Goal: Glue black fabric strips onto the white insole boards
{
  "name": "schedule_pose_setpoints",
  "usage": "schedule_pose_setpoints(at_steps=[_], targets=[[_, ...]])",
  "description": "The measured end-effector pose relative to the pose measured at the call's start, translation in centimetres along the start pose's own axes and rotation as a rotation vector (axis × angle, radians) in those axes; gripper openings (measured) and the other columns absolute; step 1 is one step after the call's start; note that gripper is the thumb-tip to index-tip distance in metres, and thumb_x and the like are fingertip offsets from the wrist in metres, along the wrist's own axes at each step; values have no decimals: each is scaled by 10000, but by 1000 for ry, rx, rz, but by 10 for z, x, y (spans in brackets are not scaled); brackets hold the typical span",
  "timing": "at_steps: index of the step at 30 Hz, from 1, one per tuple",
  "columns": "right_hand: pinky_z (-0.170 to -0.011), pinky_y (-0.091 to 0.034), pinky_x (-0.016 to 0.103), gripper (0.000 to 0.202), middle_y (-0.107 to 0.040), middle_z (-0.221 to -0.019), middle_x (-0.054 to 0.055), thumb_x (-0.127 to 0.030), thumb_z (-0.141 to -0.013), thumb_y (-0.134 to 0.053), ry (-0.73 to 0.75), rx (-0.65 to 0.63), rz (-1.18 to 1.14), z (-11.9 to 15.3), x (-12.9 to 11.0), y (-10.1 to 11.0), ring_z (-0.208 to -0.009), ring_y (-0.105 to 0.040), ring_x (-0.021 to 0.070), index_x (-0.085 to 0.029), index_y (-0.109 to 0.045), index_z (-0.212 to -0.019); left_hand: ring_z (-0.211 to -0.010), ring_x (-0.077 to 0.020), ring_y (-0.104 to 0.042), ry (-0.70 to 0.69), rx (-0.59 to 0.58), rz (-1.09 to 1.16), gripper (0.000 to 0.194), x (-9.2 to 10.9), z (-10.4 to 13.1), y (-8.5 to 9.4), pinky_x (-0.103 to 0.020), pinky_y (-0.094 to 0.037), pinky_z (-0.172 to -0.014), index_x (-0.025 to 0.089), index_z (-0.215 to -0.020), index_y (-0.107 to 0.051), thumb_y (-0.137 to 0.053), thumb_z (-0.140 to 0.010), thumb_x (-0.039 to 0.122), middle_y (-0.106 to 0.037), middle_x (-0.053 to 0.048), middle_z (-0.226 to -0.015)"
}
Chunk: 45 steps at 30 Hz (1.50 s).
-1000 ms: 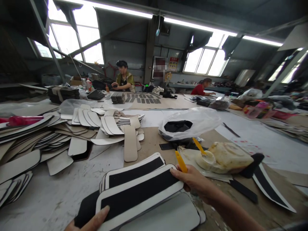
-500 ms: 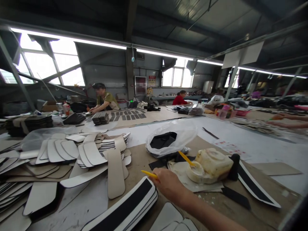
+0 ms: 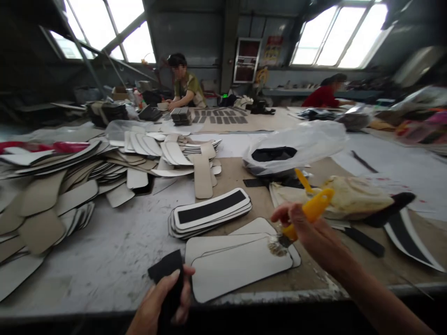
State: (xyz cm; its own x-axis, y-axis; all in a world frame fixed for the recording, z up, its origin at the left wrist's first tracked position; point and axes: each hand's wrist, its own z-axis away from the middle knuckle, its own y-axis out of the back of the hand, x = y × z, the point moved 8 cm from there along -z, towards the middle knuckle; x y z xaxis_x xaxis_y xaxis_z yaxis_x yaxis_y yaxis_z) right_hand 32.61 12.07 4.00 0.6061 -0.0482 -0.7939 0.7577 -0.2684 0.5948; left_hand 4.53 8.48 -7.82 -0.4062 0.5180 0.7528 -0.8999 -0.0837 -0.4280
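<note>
In my right hand [image 3: 310,228] is a yellow-handled brush [image 3: 317,204], its bristles on the right end of a white panel [image 3: 240,265] near the table's front edge. My left hand [image 3: 167,293], at the bottom left of that panel, grips a black strip [image 3: 167,265]. Behind the panel lies a stack of curved white pieces, the top one bearing a black strip [image 3: 213,207]. A stained yellowish container [image 3: 359,197] stands to the right, with another yellow handle [image 3: 303,180] sticking up beside it.
Piles of white and beige panels [image 3: 42,193] cover the left side. A clear plastic bag [image 3: 314,139] with black material lies behind. A curved piece [image 3: 412,237] rests at the right. Two people [image 3: 190,90] sit across the table.
The view has turned down and left. My right hand has come nearer the front edge with the brush, over the white panel. My left hand with the black strip has come into view.
</note>
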Motion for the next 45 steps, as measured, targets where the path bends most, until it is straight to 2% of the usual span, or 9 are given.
schedule_pose_setpoints(at_steps=[3, 7, 12, 16, 20, 26, 34, 42, 45], targets=[[-623, -381, 298, 753, -556, -760, 93, -792, -744, -180, -80, 25, 66, 8, 15, 14, -690, -488, 179, -171, -605, -768, -431, -62, -342, 86, -111, 176, 329, -11, 9, -15, -210, -220, -456, 72, -1012, -478, -361, -865, 342, -470, -14, -596], [-696, -399, 300, 692, -590, -795, 93, -789, -727, -275, -142, -28, 76, 19, 26, 21, -740, -528, 188, -179, -600, -748, -522, -94, -466, 47, -141, -81, 414, -7, 24, -23, -217, -303, -501, 34, -1130, -441, -393, -886, 364, -568, -81, -734], [-460, -299, 215, 640, -421, -552, 19, -721, -788, -290, -121, -479, -47, 51, 16, -49, -490, -356, 85, -136, -528, -682, -506, -82, -488, 67, -314, -189, 442, -15, 34, -43, -197, -320, -489, 42, -1113, -496, -443, -867, 406, -588, -85, -755], [-435, -240, 160, 518, -394, -603, -12, -608, -770, -490, -125, -820, -275, 83, -5, -106, -498, -299, 37, -94, -551, -790, -470, -61, -436, 93, -464, -304, 520, -23, 41, -58, -182, -280, -466, 15, -753, -623, -442, -847, 493, -518, -71, -585], [-427, -246, 134, 522, -411, -599, -7, -568, -680, -617, -257, -1025, -666, 109, -22, -127, -493, -337, 25, -68, -529, -801, -560, -80, -486, 121, -541, -224, 405, -26, 52, -69, -180, -324, -532, 41, -862, -624, -561, -794, 435, -573, -88, -671], [-396, -344, 148, 389, -476, -569, 9, -410, -707, -654, -404, -961, -921, 113, -23, -128, -414, -428, 43, -54, -532, -809, -669, -95, -489, 159, -694, -215, 376, -33, 62, -79, -213, -340, -628, 33, -1018, -570, -557, -816, 349, -547, -101, -795], [-383, -305, 141, 353, -429, -568, -19, -412, -762, -614, -428, -845, -876, 111, -8, -127, -416, -378, 26, -83, -492, -798, -711, -109, -510, 182, -708, -112, 432, -44, 56, -78, -221, -360, -665, 44, -1080, -565, -592, -787, 359, -575, -122, -883], [-379, -245, 153, 403, -438, -521, -10, -462, -744, -613, -421, -818, -794, 107, -7, -125, -396, -385, 36, -78, -491, -728, -672, -95, -484, 177, -673, -204, 497, -40, 53, -80, -203, -347, -635, 63, -1036, -603, -623, -733, 456, -546, -79, -789], [-380, -215, 157, 438, -441, -493, 0, -491, -738, -602, -386, -799, -737, 100, -6, -122, -386, -395, 41, -66, -505, -697, -795, -130, -493, 89, -657, -402, 495, -30, 50, -86, -237, -376, -763, 115, -929, -659, -692, -630, 508, -566, -61, -853]])
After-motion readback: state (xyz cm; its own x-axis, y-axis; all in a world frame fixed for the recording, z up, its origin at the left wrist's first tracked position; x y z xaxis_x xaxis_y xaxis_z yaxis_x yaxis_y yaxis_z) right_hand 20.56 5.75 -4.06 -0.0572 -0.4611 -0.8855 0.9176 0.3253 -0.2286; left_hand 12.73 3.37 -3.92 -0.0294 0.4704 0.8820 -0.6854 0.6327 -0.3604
